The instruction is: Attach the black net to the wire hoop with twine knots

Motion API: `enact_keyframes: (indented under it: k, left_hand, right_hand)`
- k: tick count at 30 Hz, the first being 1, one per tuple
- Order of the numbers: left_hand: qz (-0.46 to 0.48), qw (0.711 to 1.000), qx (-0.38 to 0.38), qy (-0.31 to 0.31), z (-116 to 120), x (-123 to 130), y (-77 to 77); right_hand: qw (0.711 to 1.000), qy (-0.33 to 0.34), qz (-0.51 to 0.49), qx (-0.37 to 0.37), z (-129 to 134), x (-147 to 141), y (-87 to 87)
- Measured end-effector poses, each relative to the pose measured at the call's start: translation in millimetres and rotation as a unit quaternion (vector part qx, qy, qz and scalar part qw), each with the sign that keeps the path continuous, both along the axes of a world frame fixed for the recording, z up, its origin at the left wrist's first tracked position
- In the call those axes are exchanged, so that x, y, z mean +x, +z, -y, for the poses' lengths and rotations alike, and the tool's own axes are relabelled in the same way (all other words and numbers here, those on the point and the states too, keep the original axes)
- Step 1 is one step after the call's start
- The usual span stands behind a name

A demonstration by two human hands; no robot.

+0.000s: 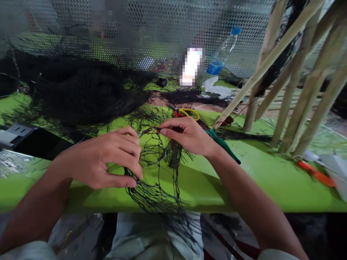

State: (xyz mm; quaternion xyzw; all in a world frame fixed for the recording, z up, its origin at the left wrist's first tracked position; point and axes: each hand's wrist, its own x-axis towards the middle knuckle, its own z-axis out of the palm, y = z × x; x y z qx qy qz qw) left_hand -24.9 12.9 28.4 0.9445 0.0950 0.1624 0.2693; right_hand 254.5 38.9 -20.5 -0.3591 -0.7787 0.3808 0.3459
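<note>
Net (148, 195) lay between both hands, its open, knotted loops spread over the near part of the green tabletop (252, 180) and its loose strands trailing past the front edge. The right hand (189, 135) had a narrow grip, thumb and forefinger closed on the net's upper edge. The left hand (111, 159) had a narrow grip too, strands passing between thumb and forefinger at the near left side, though how hard they pressed could not be told. Doing this well seemed to depend on light, even tension: enough pull to part the loops and show each knot, but not so much that the mesh puckered. A pinch close to the knot promised better control than one farther along. The trailing strands looked likeliest to snag, so smoothing them away from the fingers seemed sensible. A dark tuft (173, 153) below the right hand and a green tool (225, 146) beside its wrist crowded that side; small, slow finger turns suited the space better than broad sweeps.
</note>
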Motion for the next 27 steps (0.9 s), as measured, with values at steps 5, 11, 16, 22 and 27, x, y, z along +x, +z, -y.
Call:
enact_keyframes:
  k: [5, 11, 16, 22, 27]
  left_hand:
    - [0.036, 0.997, -0.043, -0.060, -8, -4, 8.2]
    - [0.094, 0.980, -0.139, -0.105, -17, -15, 8.8]
    - [0.208, 0.956, -0.203, -0.039, -20, -18, -0.5]
    - [0.340, 0.912, -0.227, 0.040, -17, -5, -6.0]
    - [0.277, 0.935, -0.218, 0.045, 0, 9, -16.0]
  right_hand:
    - [1.000, 0.000, 0.024, -0.013, -2, 0, 0.3]
    - [1.000, 0.022, 0.022, -0.003, 2, -2, 3.1]
    - [0.999, 0.039, 0.020, 0.011, 3, -3, 1.1]
    - [0.996, 0.085, 0.017, 0.021, 5, -7, 0.0]
    - [0.992, 0.120, 0.003, 0.030, 4, -9, -4.0]
